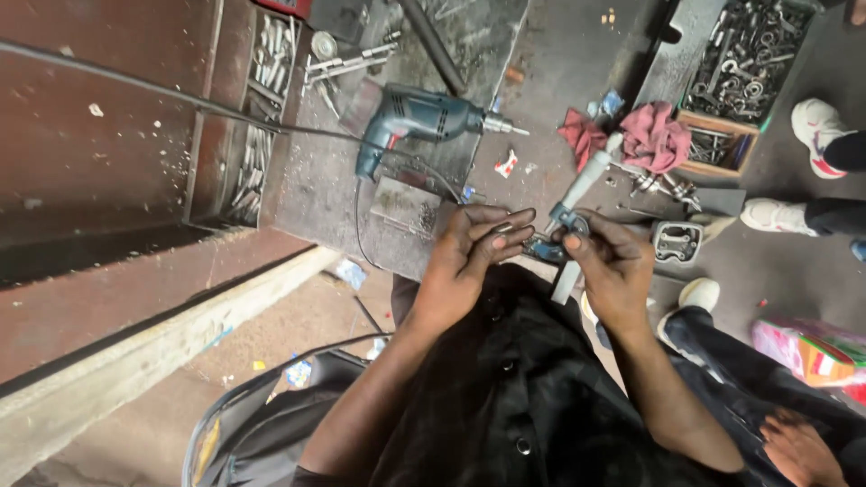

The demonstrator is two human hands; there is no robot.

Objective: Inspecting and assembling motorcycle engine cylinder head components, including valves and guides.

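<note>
Both hands meet at chest height over a small metal part (539, 245). The left hand (465, 257) pinches its near end, and the right hand (613, 266) grips a grey-handled tool (577, 194) against it. A blue electric drill (415, 122) lies on the desk (316, 194) beyond.

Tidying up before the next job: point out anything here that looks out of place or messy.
Red rags lie crumpled on the dirty floor beside the wooden box of metal parts. The blue power drill lies on its side, cord trailing. Paper scraps are scattered about. Nothing looks broken.
</note>
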